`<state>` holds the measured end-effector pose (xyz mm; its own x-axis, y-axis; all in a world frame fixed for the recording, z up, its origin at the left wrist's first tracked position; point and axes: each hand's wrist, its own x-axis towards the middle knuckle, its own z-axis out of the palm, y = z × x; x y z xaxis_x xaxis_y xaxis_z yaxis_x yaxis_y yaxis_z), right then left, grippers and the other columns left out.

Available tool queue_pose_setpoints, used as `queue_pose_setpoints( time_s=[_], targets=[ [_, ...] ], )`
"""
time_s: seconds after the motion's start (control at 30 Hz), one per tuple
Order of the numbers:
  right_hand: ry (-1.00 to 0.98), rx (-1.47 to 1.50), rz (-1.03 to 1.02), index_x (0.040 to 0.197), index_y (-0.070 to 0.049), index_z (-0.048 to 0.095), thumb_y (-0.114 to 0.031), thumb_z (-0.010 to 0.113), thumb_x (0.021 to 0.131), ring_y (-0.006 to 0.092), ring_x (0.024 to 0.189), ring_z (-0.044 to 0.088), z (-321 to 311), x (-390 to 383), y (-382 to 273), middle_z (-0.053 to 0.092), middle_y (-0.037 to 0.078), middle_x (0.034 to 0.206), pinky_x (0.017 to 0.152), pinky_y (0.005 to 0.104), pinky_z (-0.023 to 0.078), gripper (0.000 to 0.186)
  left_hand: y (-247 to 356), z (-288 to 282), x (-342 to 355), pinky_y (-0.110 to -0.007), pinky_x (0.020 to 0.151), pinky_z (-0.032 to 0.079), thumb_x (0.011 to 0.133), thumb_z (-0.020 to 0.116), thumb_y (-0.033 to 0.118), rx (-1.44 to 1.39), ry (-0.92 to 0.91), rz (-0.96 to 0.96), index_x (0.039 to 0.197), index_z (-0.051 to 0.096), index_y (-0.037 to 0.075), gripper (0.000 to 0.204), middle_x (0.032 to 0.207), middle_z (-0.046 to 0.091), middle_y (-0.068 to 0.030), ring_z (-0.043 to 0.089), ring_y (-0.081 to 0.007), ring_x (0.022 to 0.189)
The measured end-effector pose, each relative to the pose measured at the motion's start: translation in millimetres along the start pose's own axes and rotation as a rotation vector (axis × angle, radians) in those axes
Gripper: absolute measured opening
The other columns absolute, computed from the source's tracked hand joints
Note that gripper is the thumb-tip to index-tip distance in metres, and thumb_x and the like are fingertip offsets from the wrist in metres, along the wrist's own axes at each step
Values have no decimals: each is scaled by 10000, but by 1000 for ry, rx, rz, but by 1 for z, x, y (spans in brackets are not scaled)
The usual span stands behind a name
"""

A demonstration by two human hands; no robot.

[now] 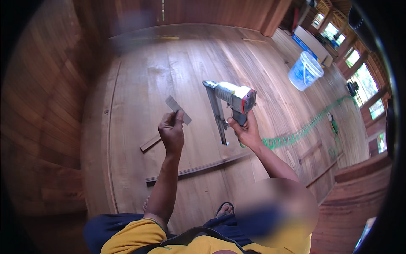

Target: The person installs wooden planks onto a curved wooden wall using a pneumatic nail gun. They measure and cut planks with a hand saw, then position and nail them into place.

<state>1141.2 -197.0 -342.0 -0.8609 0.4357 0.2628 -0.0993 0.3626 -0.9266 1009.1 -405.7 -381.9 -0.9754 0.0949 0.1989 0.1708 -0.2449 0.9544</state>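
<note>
Figure: Pneumatic nailer in the right hand, slim metal strip in the left, above a plank floor

Both hands are closed on objects, seen from above. The left hand [171,130] pinches a thin, flat, grey metallic-looking strip [174,104] between thumb and fingers; the strip slants, its upper end free and pointing to the upper left. The right hand [248,130] grips the dark handle of a silver-white nailer [231,89] with a red ring and a black end cap. The nailer's long dark rail [216,111] extends down the view, between the 2 hands and apart from the grey strip.

A bright green coiled plastic hose [302,130] runs from beside the right wrist toward the right side of the room. Beneath lies a glossy brown wooden plank floor [148,91]. On it rest 1 short brown wooden batten [150,144], partly hidden by the left hand, and 1 long, narrow, dark-edged wooden batten [198,169], passing behind the left forearm. Farther off, at the upper right, stands a white-and-blue plastic bucket [304,70], near a pale, blue-sided rectangular box [314,45]. At the lower edge appear the person's yellow shirt [133,238] and 1 foot in a dark sandal [226,208].
</note>
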Motion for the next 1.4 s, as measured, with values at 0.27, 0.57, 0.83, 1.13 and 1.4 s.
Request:
queue_pose_setpoints(
  time_s=[0.27,0.57,0.83,1.13,1.4],
  targets=[
    [57,149,183,1193,-60,470,-148,684,969,95,676,571,2,-19,-62,584,18,827,591,260,475,322,25,39,-4,-227,531,421,942,700,153,-4,-183,-36,938,728,-33,189,666,619,3,517,-47,568],
    [84,192,393,1160,-55,485,-171,707,955,107,702,596,-1,-39,-43,583,22,840,626,262,495,324,9,50,-27,-270,561,479,844,735,104,315,-310,116,769,666,-10,153,624,638,-41,571,-63,583],
    [-19,138,313,1149,-60,504,-161,723,939,92,711,587,3,-40,-27,580,10,824,638,254,490,319,-18,53,-39,-259,529,453,858,747,112,267,-312,18,736,622,4,205,611,593,-12,537,-61,554],
    [-22,450,557,1103,-50,477,-155,703,941,121,700,599,-7,-37,-20,576,38,865,632,295,526,297,-59,44,-40,-205,521,426,863,817,180,-158,-422,-344,891,623,40,241,749,612,6,535,-37,615],
    [-26,516,663,1066,-46,502,-173,661,962,127,713,592,-8,-40,-14,573,29,869,647,301,526,228,-96,53,-58,-262,721,572,959,712,194,-566,-502,-666,1106,608,8,259,978,678,-53,670,-116,823]
  ],
)
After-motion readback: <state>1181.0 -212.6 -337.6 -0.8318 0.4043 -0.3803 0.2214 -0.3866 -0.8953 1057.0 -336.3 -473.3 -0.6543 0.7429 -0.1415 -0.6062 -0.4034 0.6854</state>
